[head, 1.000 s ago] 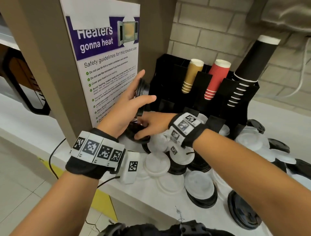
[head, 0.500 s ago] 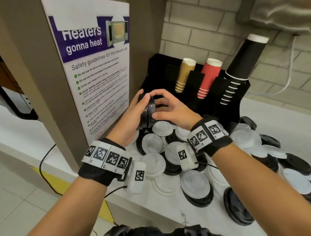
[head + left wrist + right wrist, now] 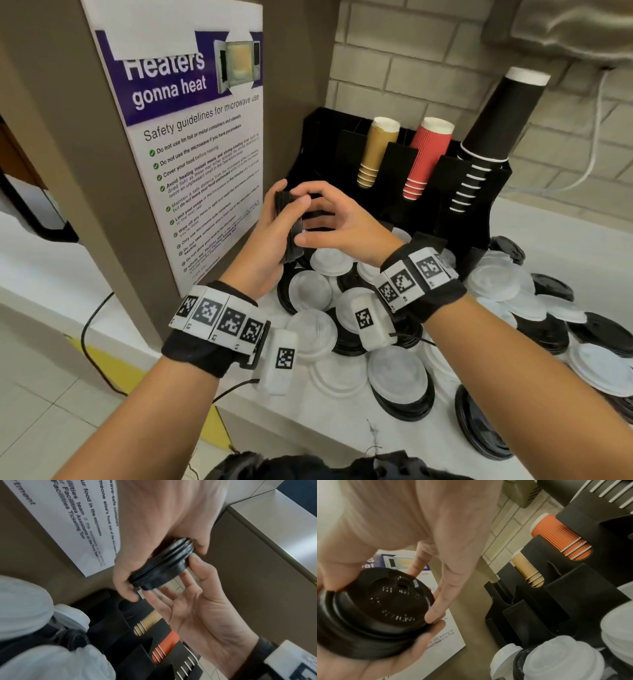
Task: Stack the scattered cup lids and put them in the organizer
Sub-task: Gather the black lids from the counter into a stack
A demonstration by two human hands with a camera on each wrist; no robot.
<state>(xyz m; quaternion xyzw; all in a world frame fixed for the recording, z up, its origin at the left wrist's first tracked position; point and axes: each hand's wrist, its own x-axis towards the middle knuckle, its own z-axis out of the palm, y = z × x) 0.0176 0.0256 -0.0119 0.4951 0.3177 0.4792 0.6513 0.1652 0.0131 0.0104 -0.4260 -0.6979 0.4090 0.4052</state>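
Even, soft indoor light is seen in the head view, with straight lines bowed at the wide-angle edges. Motion blur is shown in both wrist views, where poster (image 3: 72,524) text is smeared; the right wrist view is dimmer and warmer.

- Black lids (image 3: 375,615): plastic, slight gloss, embossed lettering.
- White lids (image 3: 397,377): translucent, matt plastic.
- Organizer (image 3: 428,192): black, matt.
- Red cups (image 3: 428,150): ribbed paper.
- Poster (image 3: 202,144): smooth, slightly glossy paper.
- Wall (image 3: 411,68): rough painted brick.
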